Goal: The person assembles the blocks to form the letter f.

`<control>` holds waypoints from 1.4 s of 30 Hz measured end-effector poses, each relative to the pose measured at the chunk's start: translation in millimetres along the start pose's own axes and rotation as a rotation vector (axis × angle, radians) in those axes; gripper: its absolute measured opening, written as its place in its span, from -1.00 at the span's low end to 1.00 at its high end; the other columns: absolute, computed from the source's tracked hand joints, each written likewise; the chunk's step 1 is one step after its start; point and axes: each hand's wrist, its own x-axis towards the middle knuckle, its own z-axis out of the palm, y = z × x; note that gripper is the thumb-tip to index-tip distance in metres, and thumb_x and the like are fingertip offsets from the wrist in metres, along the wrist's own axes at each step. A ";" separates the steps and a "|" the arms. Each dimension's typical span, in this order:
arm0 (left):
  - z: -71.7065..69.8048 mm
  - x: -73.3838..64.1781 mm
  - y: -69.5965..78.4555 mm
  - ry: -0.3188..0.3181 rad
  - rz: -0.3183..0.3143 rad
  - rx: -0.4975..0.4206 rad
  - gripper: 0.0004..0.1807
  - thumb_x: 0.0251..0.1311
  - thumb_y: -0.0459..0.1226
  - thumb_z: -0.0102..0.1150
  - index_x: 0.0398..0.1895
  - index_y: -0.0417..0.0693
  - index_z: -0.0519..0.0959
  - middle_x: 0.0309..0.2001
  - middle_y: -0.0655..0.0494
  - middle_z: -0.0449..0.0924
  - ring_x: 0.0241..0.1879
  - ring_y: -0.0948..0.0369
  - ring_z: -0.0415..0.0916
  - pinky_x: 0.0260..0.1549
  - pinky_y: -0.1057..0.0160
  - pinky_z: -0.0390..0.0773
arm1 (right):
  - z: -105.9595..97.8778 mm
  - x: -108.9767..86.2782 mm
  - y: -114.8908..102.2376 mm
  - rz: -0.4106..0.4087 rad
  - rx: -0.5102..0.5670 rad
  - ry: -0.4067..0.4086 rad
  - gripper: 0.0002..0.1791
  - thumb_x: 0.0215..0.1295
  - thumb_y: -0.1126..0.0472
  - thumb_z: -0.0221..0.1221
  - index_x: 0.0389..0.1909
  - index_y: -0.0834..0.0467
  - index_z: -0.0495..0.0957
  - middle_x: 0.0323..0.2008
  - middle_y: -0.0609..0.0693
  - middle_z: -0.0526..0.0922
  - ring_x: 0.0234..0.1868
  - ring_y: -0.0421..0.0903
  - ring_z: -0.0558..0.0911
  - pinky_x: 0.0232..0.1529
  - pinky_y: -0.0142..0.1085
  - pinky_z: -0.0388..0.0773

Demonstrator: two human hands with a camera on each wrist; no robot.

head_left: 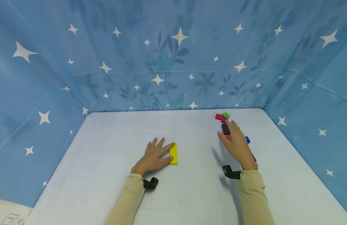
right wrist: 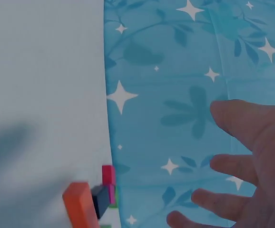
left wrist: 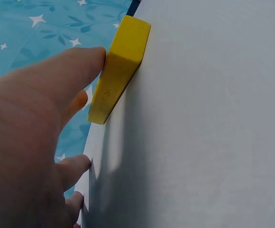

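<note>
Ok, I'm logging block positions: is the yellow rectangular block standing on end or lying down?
Lying down: in the head view, the yellow rectangular block shows its long face upward.

No lettering is legible: the yellow block (left wrist: 121,66) bears a faint small mark (left wrist: 107,94), the whitish panel (head_left: 13,207) at lower left a cut-off outlined sign (head_left: 9,219).

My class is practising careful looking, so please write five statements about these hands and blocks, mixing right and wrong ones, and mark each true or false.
1. The left hand is nearer the yellow block than the right hand is. True.
2. In the head view, the blue block is right of the yellow block. True.
3. The right hand grips the blue block. False: it holds nothing.
4. The yellow block lies among the other blocks. False: it lies apart.
5. The curtain bears white stars. True.
</note>
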 end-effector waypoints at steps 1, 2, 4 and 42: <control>-0.6 -0.2 -0.2 -0.003 -0.005 0.000 -0.30 0.55 0.11 0.14 0.68 0.22 0.32 0.70 -0.28 -0.07 0.66 -0.36 -0.34 0.56 -0.41 -0.34 | -3.0 -2.3 4.0 -0.009 0.007 0.006 -0.16 0.67 -0.08 0.09 0.68 0.34 0.07 0.64 0.47 -0.04 0.59 0.54 0.06 0.44 0.54 0.06; -1.1 -0.3 -0.9 -0.005 -0.009 0.001 -0.30 0.56 0.11 0.13 0.68 0.23 0.32 0.70 -0.27 -0.06 0.66 -0.34 -0.34 0.56 -0.40 -0.34 | -5.9 -4.8 8.5 -0.017 0.012 0.011 -0.18 0.68 -0.07 0.09 0.67 0.35 0.09 0.63 0.48 -0.01 0.59 0.53 0.06 0.45 0.53 0.06; -2.9 -1.0 -1.8 -0.003 -0.016 -0.003 -0.31 0.56 0.10 0.14 0.67 0.23 0.33 0.69 -0.26 -0.05 0.67 -0.33 -0.33 0.57 -0.39 -0.34 | -12.3 -9.1 17.9 -0.012 0.008 0.014 -0.21 0.69 -0.04 0.07 0.66 0.36 0.12 0.61 0.49 0.05 0.58 0.53 0.09 0.45 0.52 0.08; 1.1 -3.7 -5.9 -0.006 -0.003 0.014 -0.29 0.56 0.14 0.11 0.68 0.22 0.32 0.71 -0.18 -0.07 0.69 -0.22 -0.37 0.60 -0.29 -0.38 | -42.1 -58.1 121.8 0.056 -0.129 -0.229 -0.19 0.35 0.21 0.43 0.49 0.44 0.32 0.41 0.53 0.24 0.35 0.57 0.32 0.27 0.54 0.35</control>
